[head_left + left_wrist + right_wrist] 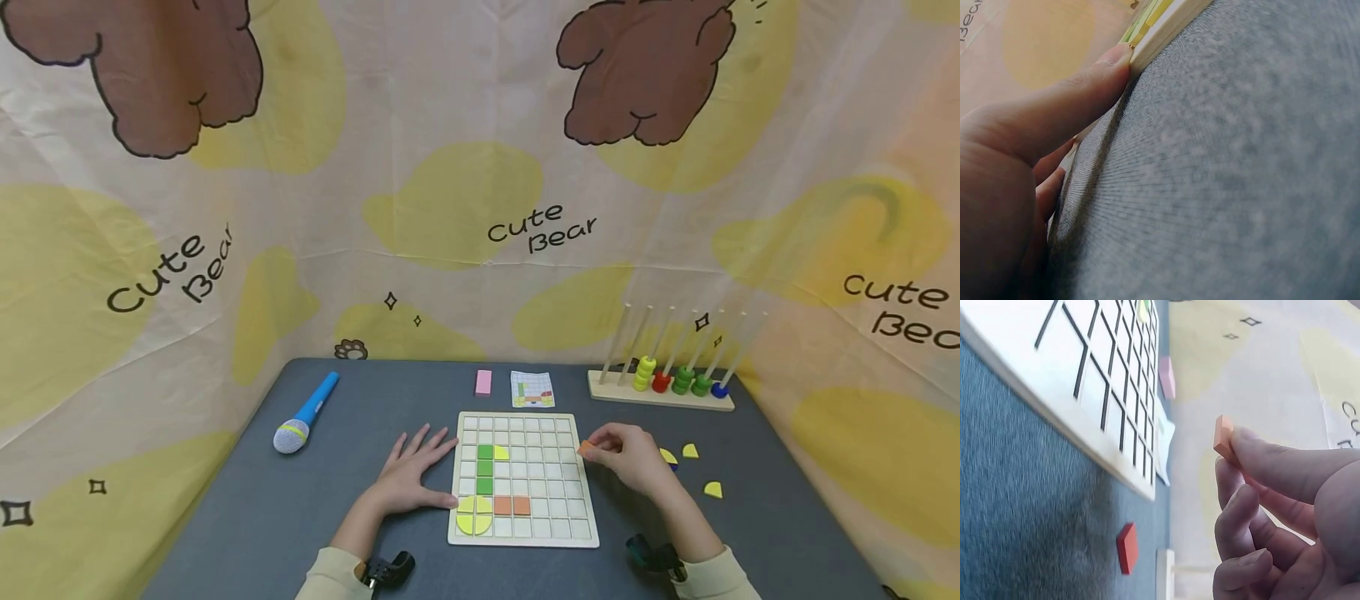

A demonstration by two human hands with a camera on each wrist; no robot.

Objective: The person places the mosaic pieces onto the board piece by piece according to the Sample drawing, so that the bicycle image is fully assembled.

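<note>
Tile [584, 448] held beside board's [558, 485] two-o'clock edge

Right hand [628, 456]: grip clamped on the orange tile, thumb and fingertips only, likely for fine control. Left hand [408, 477], nine o'clock: fingers spread apart, thumb against the board, probably to steady it on the bench [247, 500]. Board cells hold yellow quarter-rounds [467, 525] at eight, orange squares [521, 505] near seven, green squares [485, 486] at half past nine. Rack [615, 392] at two carries coloured rings [643, 375].

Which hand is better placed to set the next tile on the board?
Right, likely: the right hand pinches an orange tile near the board; the left hand touches its left edge.
</note>
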